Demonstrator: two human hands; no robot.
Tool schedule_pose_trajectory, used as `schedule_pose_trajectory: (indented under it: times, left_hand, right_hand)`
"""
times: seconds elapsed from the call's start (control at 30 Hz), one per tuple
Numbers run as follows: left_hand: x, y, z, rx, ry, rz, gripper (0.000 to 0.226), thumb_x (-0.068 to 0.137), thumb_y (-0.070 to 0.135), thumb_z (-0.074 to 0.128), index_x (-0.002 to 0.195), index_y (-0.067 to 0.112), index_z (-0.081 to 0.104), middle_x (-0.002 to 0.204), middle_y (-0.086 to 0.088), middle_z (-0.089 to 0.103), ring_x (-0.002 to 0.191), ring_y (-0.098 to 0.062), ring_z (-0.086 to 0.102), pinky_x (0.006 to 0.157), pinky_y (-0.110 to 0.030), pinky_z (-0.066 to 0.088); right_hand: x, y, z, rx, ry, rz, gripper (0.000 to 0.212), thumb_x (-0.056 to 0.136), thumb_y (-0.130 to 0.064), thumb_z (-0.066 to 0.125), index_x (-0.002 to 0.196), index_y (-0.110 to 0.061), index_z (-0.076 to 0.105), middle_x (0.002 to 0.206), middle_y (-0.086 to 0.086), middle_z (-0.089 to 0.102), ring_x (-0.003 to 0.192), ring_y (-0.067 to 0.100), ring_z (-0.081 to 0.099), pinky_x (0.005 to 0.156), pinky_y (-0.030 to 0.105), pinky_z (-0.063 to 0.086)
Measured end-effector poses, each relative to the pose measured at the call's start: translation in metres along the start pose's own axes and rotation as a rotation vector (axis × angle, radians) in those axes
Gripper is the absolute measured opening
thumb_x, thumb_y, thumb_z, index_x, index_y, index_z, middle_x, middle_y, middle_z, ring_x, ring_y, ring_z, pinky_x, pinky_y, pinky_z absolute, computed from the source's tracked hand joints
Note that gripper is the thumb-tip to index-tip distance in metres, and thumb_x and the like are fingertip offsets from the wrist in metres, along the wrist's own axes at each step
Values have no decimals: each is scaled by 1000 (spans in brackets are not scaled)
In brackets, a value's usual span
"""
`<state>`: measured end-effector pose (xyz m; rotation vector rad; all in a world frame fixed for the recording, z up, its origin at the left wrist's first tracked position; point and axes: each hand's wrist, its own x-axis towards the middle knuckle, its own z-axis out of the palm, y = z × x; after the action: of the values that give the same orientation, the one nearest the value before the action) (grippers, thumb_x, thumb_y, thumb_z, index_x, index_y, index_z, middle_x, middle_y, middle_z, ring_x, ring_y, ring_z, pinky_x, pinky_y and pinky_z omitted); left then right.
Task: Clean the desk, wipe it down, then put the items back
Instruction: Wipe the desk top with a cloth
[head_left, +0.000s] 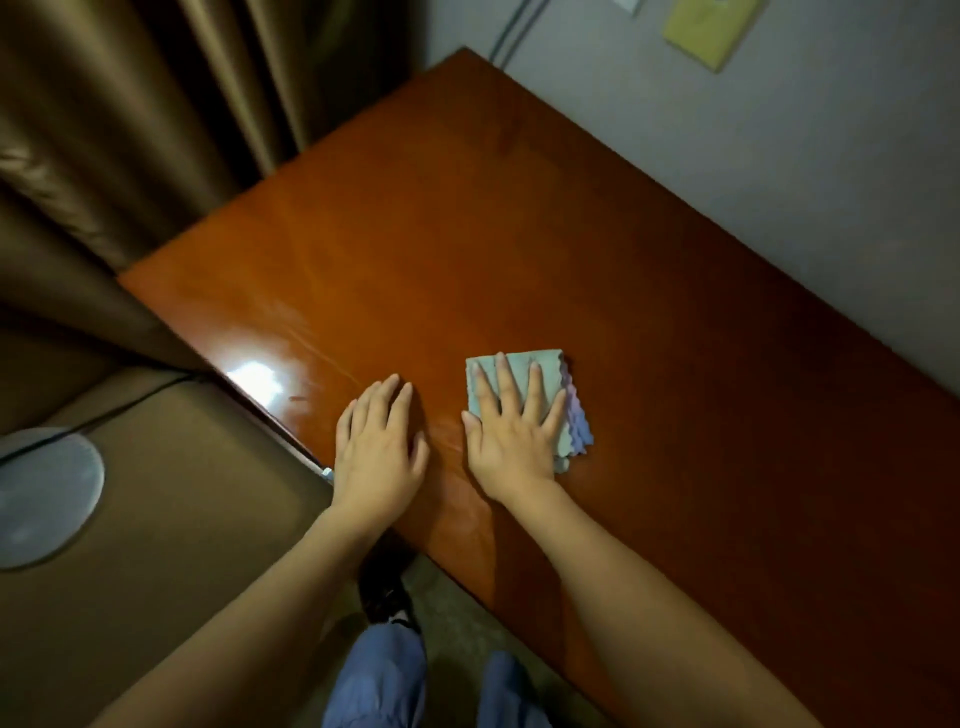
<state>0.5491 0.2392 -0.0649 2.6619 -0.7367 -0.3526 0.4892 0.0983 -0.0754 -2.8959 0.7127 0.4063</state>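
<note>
Both hands lie flat, fingers straight: left hand (379, 441) on the bare worktop (467, 234), right hand (511, 434) just beside it, pressing a folded cloth (569, 415) (blue-green).

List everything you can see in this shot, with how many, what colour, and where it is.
Glossy wooden desk: one, reddish brown, centre, against the wall.
Folded microfibre cloth: one, pale blue-green with purple edge, on the desk near its front edge.
Curtain: one, brown, left of the desk.
Round disc: one, pale grey, on a brown surface at lower left.
Paper note: one, yellow-green, on the grey wall, top right.
Left hand: flat on the desk, beside the cloth.
Right hand: fingers spread, pressing on the cloth.
</note>
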Motion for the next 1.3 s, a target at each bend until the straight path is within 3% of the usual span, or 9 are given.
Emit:
schedule_pose_trajectory:
  times: [0.13,0.3,0.47,0.6,0.8,0.9,1.0,1.17,1.3]
  left_hand:
    - [29,-47,-27,-49,25,-71,57,94,30,47,146,11,30,153,-8,26,143,-25,19,116,-39,12]
    - [59,-94,-51,-98,84,-142,56,92,26,52,142,6,38,149,-13,34,140,-30,27,114,-44,19]
    - [79,-137,-75,-133,148,-201,53,91,24,54,139,4,42,145,-15,39,137,-30,31,113,-44,22]
    - [86,-174,-88,-131,192,-251,50,91,25,51,137,5,45,143,-13,43,137,-29,33,114,-43,20]
    - [87,-209,-99,-164,289,-339,51,86,27,42,129,1,53,136,-16,51,131,-32,42,109,-45,29]
    - [81,-218,-99,-213,281,-381,53,90,21,54,139,5,42,147,-12,38,140,-27,26,115,-42,17]
    - [76,-218,-98,-198,270,-393,55,92,22,52,143,7,36,150,-9,32,143,-23,20,117,-39,12]
    - [71,-208,-97,-184,264,-406,53,93,23,51,142,8,38,150,-8,33,142,-22,20,116,-37,12]
    - [59,-192,-93,-173,268,-397,54,90,20,54,140,6,40,146,-11,38,140,-25,25,115,-40,17]
  right_hand:
    - [41,-55,-12,-20,-18,-47,56,87,-53,-9,136,-34,-30,158,-1,-18,143,34,-21,109,63,-14]
    - [86,-118,-26,-34,-17,-124,56,91,-51,0,135,-35,-30,158,-1,-18,143,33,-19,110,63,-11]
    - [130,-182,-36,-48,-1,-201,59,99,-48,13,147,-32,-17,158,-1,-17,144,32,-17,111,63,-7]
    - [160,-230,-39,-62,14,-275,57,100,-46,15,149,-33,-11,159,-3,-15,145,31,-15,112,61,-9]
    - [194,-290,-40,-57,31,-385,54,101,-43,21,150,-36,0,160,-6,-6,146,31,-8,111,59,-10]
    - [199,-303,-37,-69,49,-427,53,101,-43,20,151,-36,3,160,-6,-3,146,30,-8,112,59,-9]
    - [194,-299,-35,-95,53,-473,53,101,-44,18,150,-36,1,160,-6,-3,146,30,-8,113,59,-7]
    - [175,-281,-34,-89,32,-512,53,100,-45,13,150,-37,-1,160,-6,-5,146,28,-8,114,59,-7]
    - [151,-246,-27,-51,67,-490,62,91,-50,0,150,-36,9,160,-5,5,147,27,-3,111,56,-11]
